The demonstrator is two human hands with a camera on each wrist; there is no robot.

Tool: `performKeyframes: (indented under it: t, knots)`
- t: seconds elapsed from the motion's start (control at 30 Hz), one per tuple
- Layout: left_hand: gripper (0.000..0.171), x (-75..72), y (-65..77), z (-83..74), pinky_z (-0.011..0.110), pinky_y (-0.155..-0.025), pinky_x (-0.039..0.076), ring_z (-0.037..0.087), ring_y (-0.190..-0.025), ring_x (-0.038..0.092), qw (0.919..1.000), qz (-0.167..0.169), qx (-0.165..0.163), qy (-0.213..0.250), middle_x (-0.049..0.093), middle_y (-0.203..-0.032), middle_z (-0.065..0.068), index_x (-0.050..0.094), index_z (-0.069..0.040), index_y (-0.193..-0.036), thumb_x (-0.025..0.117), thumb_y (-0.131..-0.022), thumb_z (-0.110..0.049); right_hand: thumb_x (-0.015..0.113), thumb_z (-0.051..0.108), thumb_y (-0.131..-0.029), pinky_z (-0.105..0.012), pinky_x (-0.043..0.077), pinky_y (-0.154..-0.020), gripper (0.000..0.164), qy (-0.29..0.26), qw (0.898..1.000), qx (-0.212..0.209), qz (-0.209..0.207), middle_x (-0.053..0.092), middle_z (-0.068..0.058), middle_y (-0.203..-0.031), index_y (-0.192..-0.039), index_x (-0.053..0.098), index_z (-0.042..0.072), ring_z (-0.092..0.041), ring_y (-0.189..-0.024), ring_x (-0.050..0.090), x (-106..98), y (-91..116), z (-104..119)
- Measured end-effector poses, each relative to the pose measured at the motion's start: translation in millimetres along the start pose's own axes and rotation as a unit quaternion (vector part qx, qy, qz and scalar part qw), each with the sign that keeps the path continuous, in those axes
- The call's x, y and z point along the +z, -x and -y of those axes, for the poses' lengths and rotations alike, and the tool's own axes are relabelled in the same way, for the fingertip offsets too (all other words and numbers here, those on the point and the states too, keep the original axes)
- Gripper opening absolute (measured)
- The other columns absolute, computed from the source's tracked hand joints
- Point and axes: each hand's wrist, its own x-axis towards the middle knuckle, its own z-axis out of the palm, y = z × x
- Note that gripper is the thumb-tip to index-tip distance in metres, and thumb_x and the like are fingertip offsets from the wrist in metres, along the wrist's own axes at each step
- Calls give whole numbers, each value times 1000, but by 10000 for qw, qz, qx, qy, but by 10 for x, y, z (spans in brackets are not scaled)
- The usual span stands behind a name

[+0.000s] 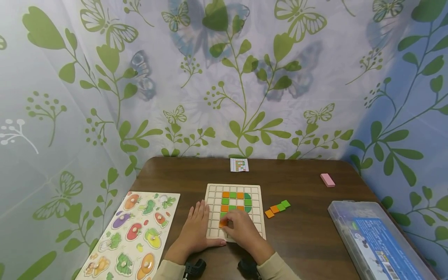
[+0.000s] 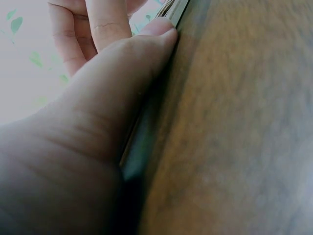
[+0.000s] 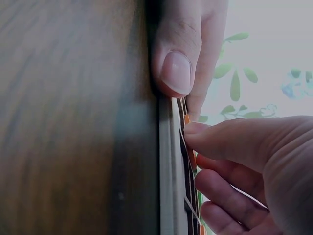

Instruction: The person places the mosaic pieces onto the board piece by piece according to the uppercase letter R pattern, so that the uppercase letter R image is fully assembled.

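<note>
Your right hand pinches an orange tile at the grid board, lower centre of frame; your straight-fingered left hand touches the board. Risk: sideways drag could unseat the adjacent green tile.

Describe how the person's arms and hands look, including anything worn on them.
The left hand and right hand wear no gloves. The left sleeve and right sleeve are plain pale beige. Black devices sit at both wrists; no markings are readable on them.
</note>
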Motion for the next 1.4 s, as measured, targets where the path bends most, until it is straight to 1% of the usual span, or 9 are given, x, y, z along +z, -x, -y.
performKeyframes:
  t: [0.23, 0.47, 0.57, 0.7, 0.93, 1.03, 1.2, 1.27, 1.4]
  knots:
    - [137, 18, 9, 15, 63, -121, 20, 48, -153, 22, 9999, -112, 72, 81, 23, -165, 35, 32, 13, -158, 60, -77, -92, 87, 7, -88, -44, 56, -91, 14, 77, 10000, 15, 14, 74, 7, -96, -100, 83, 10, -12, -96, 66, -3, -1, 9]
    - [138, 40, 6, 30, 63, -120, 21, 49, -153, 22, 9997, -189, 133, -7, 23, -165, 35, 32, 14, -158, 57, -77, -95, 88, 6, -87, -45, 55, -92, 15, 123, 9999, -51, -28, 74, 8, -98, -100, 83, 11, -13, -97, 67, -13, 20, 31]
    - [137, 29, 1, 25, 62, -121, 21, 48, -153, 22, 9999, -140, 76, 13, 22, -165, 35, 32, 13, -158, 58, -76, -94, 88, 5, -86, -46, 55, -90, 15, 146, 9997, -158, -95, 74, 7, -97, -99, 83, 11, -14, -95, 67, -11, 30, 27]
    - [138, 33, 3, 27, 62, -121, 20, 47, -153, 22, 9999, -107, 8, 63, 22, -166, 34, 31, 13, -159, 59, -76, -94, 88, 8, -86, -45, 55, -91, 14, 197, 9995, -170, -169, 74, 7, -97, -98, 82, 12, -13, -95, 67, -8, 44, 5]
    - [136, 65, 17, 41, 65, -119, 21, 51, -152, 24, 9990, -325, 162, 257, 24, -164, 36, 33, 15, -157, 60, -77, -92, 88, 9, -86, -47, 55, -91, 12, 207, 9992, -130, -326, 74, 7, -99, -96, 83, 13, -13, -97, 67, -23, 63, -48]
    - [136, 68, 23, 39, 65, -119, 21, 51, -151, 24, 9988, -340, 184, 304, 24, -164, 36, 33, 15, -157, 62, -77, -91, 87, 8, -86, -48, 55, -91, 12, 206, 9988, -140, -412, 75, 6, -99, -96, 83, 13, -15, -97, 68, -39, 77, -79]
    - [136, 50, 18, 23, 63, -121, 20, 48, -153, 21, 9997, -135, 62, 176, 21, -166, 34, 31, 13, -159, 61, -77, -92, 87, 7, -87, -48, 57, -90, 13, 225, 9978, -76, -618, 76, 2, -101, -99, 83, 9, -20, -99, 70, -93, 97, -155]
    - [137, 41, 13, 17, 62, -122, 18, 46, -154, 20, 9999, -51, -10, 113, 20, -167, 32, 30, 12, -160, 60, -77, -93, 88, 7, -86, -48, 57, -90, 15, 276, 9968, 20, -747, 76, 1, -102, -100, 83, 8, -22, -100, 70, -128, 106, -192]
    - [138, 33, 8, 19, 60, -122, 18, 45, -155, 18, 10000, 5, -46, 46, 19, -167, 32, 28, 11, -161, 58, -77, -94, 90, 5, -83, -48, 57, -88, 16, 367, 9938, 211, -1024, 75, 0, -100, -98, 82, 7, -23, -97, 69, -206, 119, -278]
